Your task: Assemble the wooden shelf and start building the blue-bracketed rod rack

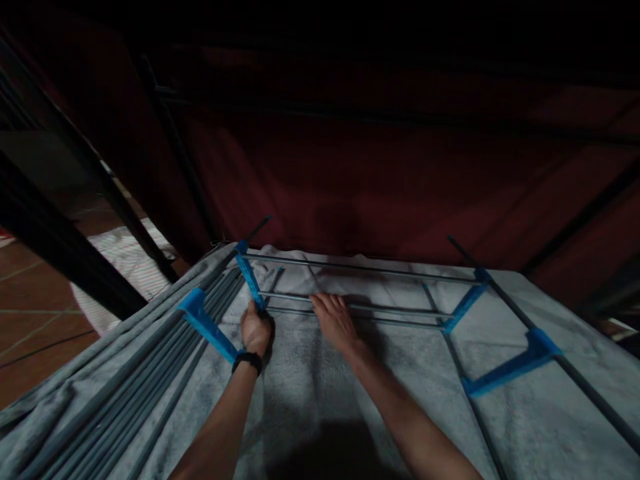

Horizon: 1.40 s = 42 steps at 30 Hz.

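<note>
A grey towel (310, 373) lies spread over a clothes drying rack with grey metal rods (360, 268) and blue plastic brackets (207, 327). My left hand (256, 328), with a black band at the wrist, is closed around the towel's edge by a blue bracket (249, 277) at the rack's left. My right hand (334, 320) lies flat on the towel with fingers stretched toward the far rods. The towel's far edge sits bunched under the rods.
A dark red cloth (380, 167) hangs right behind the rack. Black rails (60, 233) slant at the left above a brown tiled floor (30, 320). A pale striped cloth (125, 257) lies on that floor. More blue brackets (515, 367) stand at the right.
</note>
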Tool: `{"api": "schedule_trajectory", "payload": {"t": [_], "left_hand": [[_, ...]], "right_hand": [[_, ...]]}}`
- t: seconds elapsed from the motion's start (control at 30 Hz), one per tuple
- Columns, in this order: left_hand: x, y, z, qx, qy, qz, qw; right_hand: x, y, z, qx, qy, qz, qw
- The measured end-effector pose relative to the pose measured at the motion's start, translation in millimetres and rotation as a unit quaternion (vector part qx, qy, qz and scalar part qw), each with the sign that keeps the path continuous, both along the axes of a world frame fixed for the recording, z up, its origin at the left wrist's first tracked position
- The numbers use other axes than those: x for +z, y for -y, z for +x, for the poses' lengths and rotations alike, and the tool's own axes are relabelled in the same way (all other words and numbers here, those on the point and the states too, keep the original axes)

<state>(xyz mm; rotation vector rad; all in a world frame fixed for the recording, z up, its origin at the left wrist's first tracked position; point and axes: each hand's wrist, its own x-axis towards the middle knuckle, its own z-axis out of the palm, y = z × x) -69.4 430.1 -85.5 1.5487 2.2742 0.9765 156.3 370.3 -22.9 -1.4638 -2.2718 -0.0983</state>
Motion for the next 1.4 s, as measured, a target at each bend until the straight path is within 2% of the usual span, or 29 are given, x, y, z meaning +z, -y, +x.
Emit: {"api": "schedule_trajectory", "payload": {"t": [0.07,0.17,0.33,0.53,0.63,0.73,0.97,1.17,1.4], "left_hand": [[-1.7,-1,-2,-0.005,-0.023,0.013,1.0],[-2.9,-1,-2,-0.007,-0.043,0.011,0.999],[-2.5,1,-2,-0.012,-0.049,0.003,0.999],[0.0,-1,-2,-0.004,-0.037,-0.024,0.999],[1.0,-1,-2,-0.007,-0.036,-0.039,0.999],[2.0,0,-2,-0.004,-0.043,-0.05,0.998],[1.6,2,-1,0.009,-0.046,-0.07,0.996],[-1.9,6,9,0.01,-0.085,-0.049,0.995],[11.6,10,21,0.011,-0.029,-0.032,0.999]], "right_hand": [[-10.2,14,-5,0.01,-0.014,0.008,1.0],[-28.8,23,-7,-0.012,-0.025,-0.04,0.999],[-45.8,3,-10,-0.078,-0.011,-0.091,0.993],[-47.3,-23,-27,-0.105,0.013,-0.104,0.989],[-48.1,-29,-27,-0.09,0.023,-0.124,0.988],[-49.3,-31,-23,-0.067,0.031,-0.128,0.989],[-50.6,-34,-22,-0.064,0.038,-0.125,0.989],[-53.9,-36,-14,-0.052,0.017,-0.119,0.991],[-61.3,-36,-6,-0.04,-0.003,-0.103,0.994]]}}
